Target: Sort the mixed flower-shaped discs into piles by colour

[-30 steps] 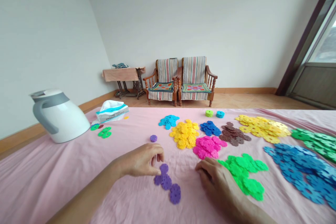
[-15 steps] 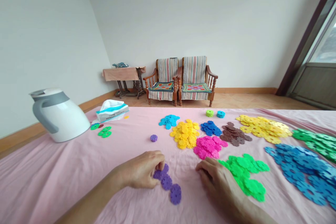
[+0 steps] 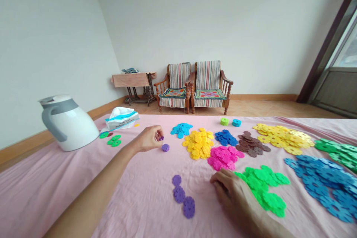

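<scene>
My left hand (image 3: 150, 138) is closed in a pinch on a purple snowflake disc (image 3: 161, 138), just above and left of a small purple stack (image 3: 165, 148) on the cloth. Closer to me lies a short row of purple discs (image 3: 179, 195), apart from both hands. My right hand (image 3: 229, 187) rests on the cloth with its fingers curled, between the purple row and the bright green pile (image 3: 263, 186). Its fingertips are partly hidden, and I see nothing in them. Just beyond it lies the pink pile (image 3: 224, 157).
Piles of yellow discs (image 3: 198, 143), brown discs (image 3: 252, 144) and blue discs (image 3: 323, 182) cover the middle and right. Lime (image 3: 224, 121) and turquoise (image 3: 236, 122) stacks stand at the back. A white jug (image 3: 72, 124) and a tissue pack (image 3: 122, 118) stand at left.
My left hand has moved away from me and slightly left, from the purple row to the small stack, carrying one purple disc. The right hand stays put.
</scene>
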